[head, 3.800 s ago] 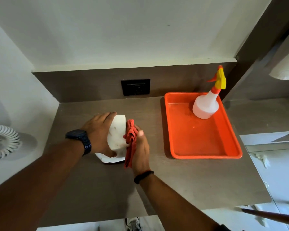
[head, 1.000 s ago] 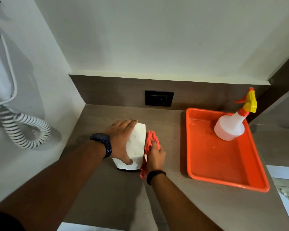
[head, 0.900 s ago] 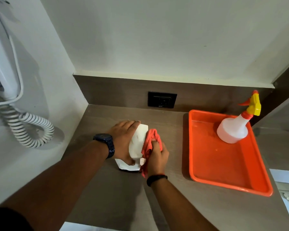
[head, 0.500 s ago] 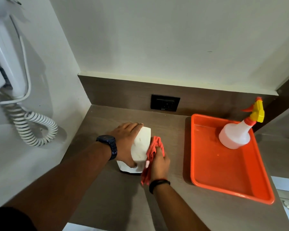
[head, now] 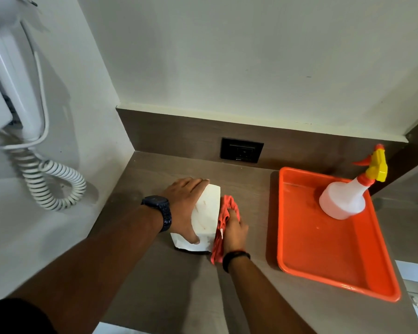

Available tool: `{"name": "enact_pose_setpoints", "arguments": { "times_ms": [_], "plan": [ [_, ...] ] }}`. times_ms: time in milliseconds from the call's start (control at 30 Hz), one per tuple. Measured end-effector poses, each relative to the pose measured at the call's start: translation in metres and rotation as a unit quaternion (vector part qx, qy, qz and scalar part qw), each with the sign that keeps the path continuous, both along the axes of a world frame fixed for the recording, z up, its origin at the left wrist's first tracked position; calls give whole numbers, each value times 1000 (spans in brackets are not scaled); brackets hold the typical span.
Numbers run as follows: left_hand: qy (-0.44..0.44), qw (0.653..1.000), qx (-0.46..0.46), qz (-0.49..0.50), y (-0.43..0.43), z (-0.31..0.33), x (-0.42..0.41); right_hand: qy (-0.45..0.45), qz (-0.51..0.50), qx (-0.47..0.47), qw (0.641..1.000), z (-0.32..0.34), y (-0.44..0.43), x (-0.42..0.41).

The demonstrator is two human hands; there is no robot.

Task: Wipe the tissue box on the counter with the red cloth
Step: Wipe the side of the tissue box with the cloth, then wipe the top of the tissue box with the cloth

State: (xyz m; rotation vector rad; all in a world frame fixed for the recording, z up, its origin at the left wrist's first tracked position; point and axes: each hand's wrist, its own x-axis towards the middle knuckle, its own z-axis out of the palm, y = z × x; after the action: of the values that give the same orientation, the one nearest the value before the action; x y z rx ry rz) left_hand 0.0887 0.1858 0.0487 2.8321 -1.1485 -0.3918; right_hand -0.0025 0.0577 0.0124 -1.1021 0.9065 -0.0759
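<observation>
The tissue box (head: 206, 216) stands mid-surface (head: 169, 285), the left hand (head: 182, 208) clasping its top and left side. At its 3 o'clock, the right hand (head: 234, 229) fingers close around the red cloth (head: 223, 219), pressing it against the box's side.

My white marbled box (head: 206, 213) stands on the brown counter (head: 155, 285), left of the orange tray. My bunched red cloth (head: 223, 221) presses against its right side, tail trailing toward me.
</observation>
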Motion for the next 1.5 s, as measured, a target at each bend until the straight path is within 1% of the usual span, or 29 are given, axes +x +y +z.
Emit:
{"name": "enact_pose_setpoints", "arguments": {
  "times_ms": [100,167,233,267,300,333,400,433,467,500,533,567,600,633,667,767,867,933,1033,1100,1167,1200,1300,1367,1433,1500],
  "plan": [
    [-5,1000,-5,2,0,-1,0,30,-25,40,998,-4,2,-19],
    [-7,1000,-19,3,1,-1,0,28,-44,77,996,3,1,-23],
    [2,999,-33,0,2,-1,0,-13,-66,103,992,14,-3,-20],
    [8,999,-40,0,2,-1,1,-55,-65,92,992,21,-5,-18],
    [16,999,-49,3,4,0,1,-97,-52,55,992,28,-7,-14],
    [28,998,-63,12,7,0,1,-129,-41,-7,991,36,-7,-10],
    [55,991,-113,44,15,1,-1,-165,-1,-168,972,52,-5,1],
    [64,986,-145,59,20,1,-2,-174,42,-246,953,58,-3,6],
    [66,979,-180,63,25,1,-4,-176,103,-317,926,62,1,12],
    [62,973,-214,57,29,-1,-5,-158,190,-389,887,65,6,18],
    [57,968,-239,53,32,-3,-6,-125,275,-466,832,63,10,23],
    [61,964,-253,53,34,-5,-7,-97,335,-533,770,58,12,27],
    [70,961,-261,53,35,-7,-7,-83,370,-579,722,55,15,29],
    [79,959,-266,53,35,-7,-5,-79,382,-599,699,54,18,29],
    [89,958,-267,54,35,-8,-4,-79,382,-608,691,54,20,29],
    [100,961,-255,48,34,-10,2,-93,368,-635,672,53,22,26],
    [104,967,-225,51,34,-14,4,-129,356,-653,656,48,18,16],
    [110,970,-209,60,34,-15,4,-138,357,-654,653,44,10,10],
    [120,974,-175,84,31,-15,5,-128,349,-630,682,41,-7,15],
    [109,977,-161,92,29,-15,6,-108,346,-613,702,46,-10,28],
    [99,979,-153,89,29,-14,7,-85,354,-598,714,51,-4,39],
    [97,980,-153,85,29,-14,7,-84,355,-600,712,52,1,41],
    [96,979,-166,69,30,-16,7,-94,348,-630,688,53,15,30],
    [105,976,-173,74,31,-17,7,-121,341,-648,670,49,13,17],
    [106,978,-159,78,30,-18,7,-151,343,-654,657,43,3,5],
    [102,980,-147,81,29,-18,7,-162,340,-642,667,39,-8,0]
  ]
}}
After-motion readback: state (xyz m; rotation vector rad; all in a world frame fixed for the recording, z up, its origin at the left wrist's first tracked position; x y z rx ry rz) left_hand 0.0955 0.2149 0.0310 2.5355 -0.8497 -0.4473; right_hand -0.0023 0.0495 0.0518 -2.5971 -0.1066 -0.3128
